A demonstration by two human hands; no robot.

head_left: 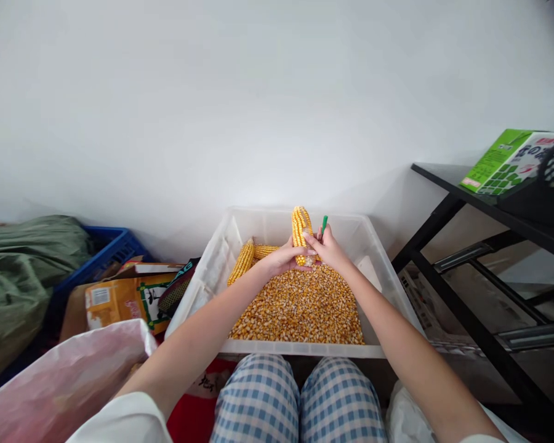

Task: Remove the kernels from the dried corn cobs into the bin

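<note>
Left hand [290,257] is curled round a corn cob [300,226] toward the bin's [305,351] far edge, right hand [329,247] closed on some green handle [325,223].

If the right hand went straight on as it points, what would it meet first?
Likely the corn cob in the left hand; the right hand seems to touch it, though depth is unclear.

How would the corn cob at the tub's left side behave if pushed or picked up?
The left cob looks stiff, with firm kernel rows along a straight body. Its rounded shape could roll if pushed, and the loose kernels beside it might shift.
</note>
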